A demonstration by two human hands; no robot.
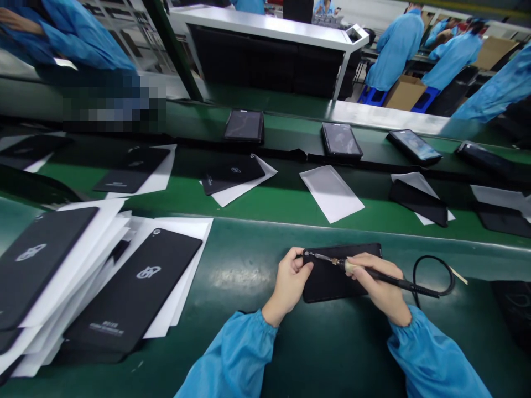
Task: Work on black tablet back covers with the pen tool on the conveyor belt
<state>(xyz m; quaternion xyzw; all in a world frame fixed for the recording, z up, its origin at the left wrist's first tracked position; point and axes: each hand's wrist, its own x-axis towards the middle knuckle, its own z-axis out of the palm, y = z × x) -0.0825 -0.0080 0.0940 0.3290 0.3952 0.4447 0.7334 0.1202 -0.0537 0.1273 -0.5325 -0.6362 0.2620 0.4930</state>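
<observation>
A black tablet back cover [327, 283] lies on the green bench in front of me. My left hand [289, 281] is closed on its upper left corner, thumb and index finger close together; whether a small part is also between them I cannot make out. My right hand [381, 287] is wrapped round a soldering iron [400, 282] slanting across the cover. The iron's metal tip reaches the corner beside my left fingertips; I cannot tell if it touches. From the handle's end a black cord [415, 271] loops to the right.
Piled covers [141, 287] with white sheets [174, 287] between them stand at left. Beyond the bench edge, a green conveyor [286, 207] carries covers on white sheets and a bare white sheet [332, 193]. Tablets [342, 139] sit behind. People in blue coats [396, 47] work farther back.
</observation>
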